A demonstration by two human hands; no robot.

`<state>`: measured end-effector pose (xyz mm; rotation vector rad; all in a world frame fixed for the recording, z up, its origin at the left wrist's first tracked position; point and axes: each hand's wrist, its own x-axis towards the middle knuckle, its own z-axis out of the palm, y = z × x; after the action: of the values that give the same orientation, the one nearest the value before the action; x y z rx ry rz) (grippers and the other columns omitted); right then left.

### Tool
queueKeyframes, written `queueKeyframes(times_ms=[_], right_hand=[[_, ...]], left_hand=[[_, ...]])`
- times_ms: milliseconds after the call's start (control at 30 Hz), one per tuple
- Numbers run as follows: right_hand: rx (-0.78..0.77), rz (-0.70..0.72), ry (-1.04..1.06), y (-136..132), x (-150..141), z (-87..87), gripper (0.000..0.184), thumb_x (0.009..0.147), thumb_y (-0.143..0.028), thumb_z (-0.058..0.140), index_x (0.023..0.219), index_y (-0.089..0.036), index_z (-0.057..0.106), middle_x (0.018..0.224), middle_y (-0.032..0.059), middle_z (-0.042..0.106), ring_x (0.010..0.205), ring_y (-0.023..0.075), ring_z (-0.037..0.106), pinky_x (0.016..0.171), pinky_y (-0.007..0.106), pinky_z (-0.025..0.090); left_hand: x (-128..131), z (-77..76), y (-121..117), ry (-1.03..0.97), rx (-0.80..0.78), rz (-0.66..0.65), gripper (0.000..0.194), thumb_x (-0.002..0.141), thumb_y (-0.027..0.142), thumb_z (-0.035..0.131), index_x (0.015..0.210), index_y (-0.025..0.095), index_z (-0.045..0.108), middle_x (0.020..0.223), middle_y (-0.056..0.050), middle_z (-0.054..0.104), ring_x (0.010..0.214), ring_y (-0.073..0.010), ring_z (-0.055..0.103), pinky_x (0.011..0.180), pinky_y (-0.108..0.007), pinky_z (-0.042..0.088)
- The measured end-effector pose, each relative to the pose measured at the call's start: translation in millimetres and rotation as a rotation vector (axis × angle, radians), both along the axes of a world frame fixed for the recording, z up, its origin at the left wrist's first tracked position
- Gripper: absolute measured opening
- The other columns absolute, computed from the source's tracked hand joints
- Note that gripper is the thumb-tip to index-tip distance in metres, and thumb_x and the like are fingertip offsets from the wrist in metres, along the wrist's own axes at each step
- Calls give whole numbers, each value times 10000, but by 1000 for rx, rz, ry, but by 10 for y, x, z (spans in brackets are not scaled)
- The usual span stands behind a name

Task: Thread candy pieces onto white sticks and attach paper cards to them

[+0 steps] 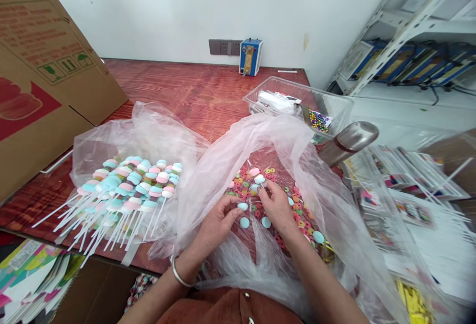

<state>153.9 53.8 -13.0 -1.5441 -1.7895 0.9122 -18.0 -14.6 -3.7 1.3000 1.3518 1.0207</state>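
Between the thumb and fingertips of my left hand [222,216] is a light blue marshmallow disc [242,206]. Close beside it, my right hand [277,202] is closed on a candy skewer [254,172] with pink, white and blue discs on it; its stick is mostly hidden by the fingers. Loose blue discs [244,222] lie just below the hands. Around them, inside an opened clear plastic bag [286,133], are scattered many small coloured ring candies [303,215]. To the left, a pile of finished-looking candy skewers [130,180] with white sticks rests on another clear bag [159,116].
A large cardboard box [48,66] stands at the left. Behind the bag sit a clear plastic tray [334,106] with beads and packets, and a steel flask [349,143]. A blue device [250,57] is by the wall. Shelving [401,31] and bagged white sticks [431,240] are at right.
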Motion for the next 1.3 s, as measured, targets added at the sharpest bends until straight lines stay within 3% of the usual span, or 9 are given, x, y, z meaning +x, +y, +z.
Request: queueKeyframes(times_ms=[167, 267, 367, 533, 633, 767, 867, 1067, 1300], right_hand=[[-144, 92, 293, -284, 41, 127, 247, 913, -398, 471, 822, -196, 581, 742, -24, 608, 634, 135, 519, 579, 226, 390], [-219, 79, 485, -391, 64, 146, 194, 884, -369, 553, 831, -191, 607, 755, -29, 616, 670, 134, 532, 624, 228, 404], [-225, 67, 532, -440, 93, 141, 161, 875, -340, 575, 861, -187, 626, 765, -27, 615, 702, 138, 537, 670, 237, 421], [-268, 70, 601, -492, 103, 161, 191, 858, -369, 622, 945, -198, 630, 861, -2, 666, 785, 169, 581, 726, 266, 454], [-276, 61, 666, -510, 88, 176, 182, 836, -352, 659, 940, -207, 621, 887, 0, 677, 821, 174, 593, 775, 285, 465], [-301, -14, 723, -515, 74, 162, 175, 823, -365, 669, 877, -202, 634, 835, -7, 670, 757, 161, 581, 728, 276, 459], [-289, 3, 735, -510, 74, 133, 179, 827, -369, 671, 879, -201, 643, 847, -5, 661, 760, 154, 572, 714, 263, 448], [-266, -59, 539, -590, 169, 134, 275, 926, -432, 518, 785, -202, 569, 624, -51, 489, 531, 106, 404, 506, 224, 322], [-361, 65, 340, -1044, 378, 346, 314, 969, -445, 413, 758, -224, 485, 509, -76, 367, 443, 108, 328, 426, 229, 251]], left_hand=[[94, 78, 91, -233, -19, -80, 174, 828, 327, 684, 886, 164, 668, 828, -22, 654, 648, -132, 621, 653, -276, 512], [163, 82, 100, -305, -106, -45, 204, 804, 342, 707, 884, 167, 638, 668, 8, 645, 587, -130, 605, 601, -258, 491], [206, 73, 89, -344, -160, 2, 242, 765, 352, 739, 855, 174, 600, 638, 17, 652, 578, -127, 603, 584, -248, 487], [242, 48, 97, -413, -181, 34, 309, 707, 348, 781, 824, 187, 544, 673, 22, 651, 581, -123, 607, 589, -256, 509], [252, 3, 109, -430, -178, 41, 353, 679, 333, 803, 918, 185, 589, 729, 23, 627, 591, -118, 600, 592, -266, 516], [250, -56, 110, -356, -86, -12, 433, 679, 294, 809, 1077, 190, 673, 1020, -64, 664, 854, -181, 653, 774, -319, 529], [263, -52, 105, -400, -81, -30, 388, 689, 305, 804, 1037, 183, 683, 1103, -90, 674, 971, -218, 656, 816, -320, 518], [321, 5, 135, -451, -218, 31, 313, 744, 365, 760, 948, 177, 615, 869, -42, 724, 708, -140, 648, 564, -214, 460], [297, -43, 239, -457, -144, 201, 312, 702, 290, 775, 920, 179, 582, 846, -12, 697, 743, -134, 669, 720, -261, 534]])
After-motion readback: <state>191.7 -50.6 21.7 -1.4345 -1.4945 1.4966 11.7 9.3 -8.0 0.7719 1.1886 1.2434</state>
